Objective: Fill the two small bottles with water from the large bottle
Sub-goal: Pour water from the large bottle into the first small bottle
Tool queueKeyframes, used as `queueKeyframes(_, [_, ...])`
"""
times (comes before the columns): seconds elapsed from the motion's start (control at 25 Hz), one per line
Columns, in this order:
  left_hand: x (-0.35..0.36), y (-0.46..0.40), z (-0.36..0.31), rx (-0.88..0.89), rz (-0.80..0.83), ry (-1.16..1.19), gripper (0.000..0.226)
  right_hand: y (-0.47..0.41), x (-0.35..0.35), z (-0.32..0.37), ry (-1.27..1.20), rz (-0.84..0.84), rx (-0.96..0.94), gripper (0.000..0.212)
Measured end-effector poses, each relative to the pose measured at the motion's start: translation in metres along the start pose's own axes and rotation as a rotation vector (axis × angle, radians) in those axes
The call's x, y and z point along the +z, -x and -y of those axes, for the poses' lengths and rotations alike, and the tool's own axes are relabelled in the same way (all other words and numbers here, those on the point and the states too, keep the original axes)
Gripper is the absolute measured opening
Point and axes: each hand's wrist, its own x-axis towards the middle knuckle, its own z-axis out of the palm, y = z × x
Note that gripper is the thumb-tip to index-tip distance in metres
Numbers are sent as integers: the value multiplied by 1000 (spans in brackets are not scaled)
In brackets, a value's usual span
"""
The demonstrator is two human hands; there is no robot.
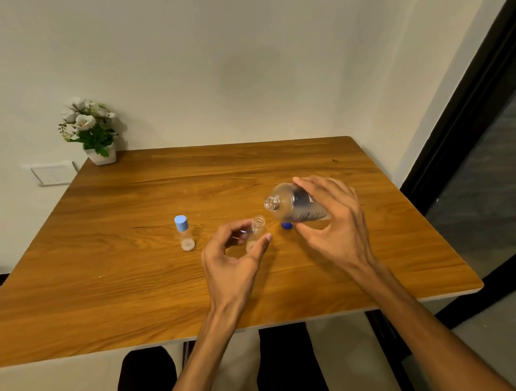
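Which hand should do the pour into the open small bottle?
Right. The right hand already holds the uncapped large bottle, tilted with its mouth toward the open small bottle. The left hand curls around that small bottle, well placed to steady it.

No readable text, numbers or signs anywhere in view. The large bottle (295,206) carries a dark label band with pale markings, but the lettering is too blurred and partly covered by the right hand (330,220) to make out any word or brand. The capped small bottle (184,233) and the open small bottle (256,231) show no print. The wall plate (53,174) beside the table's far left corner is blank white. The flower pot (102,156) bears no marking.
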Motion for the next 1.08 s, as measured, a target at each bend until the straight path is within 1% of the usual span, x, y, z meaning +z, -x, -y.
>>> queueKeyframes(0.4, [-6, 4, -11, -13, -41, 58, 37, -26, -19, 15, 134, -5, -208, 72])
queueKeyframes(0.56, [-9, 3, -14, -1, -53, 64, 39, -29, -19, 17, 163, -7, -252, 70])
queueKeyframes(0.76, [-11, 3, -17, 1, -56, 63, 38, -31, -17, 19, 186, -16, -291, 74])
queueKeyframes(1.08, [-15, 5, -16, -11, -61, 73, 37, -34, -15, 21, 210, -54, -335, 72])
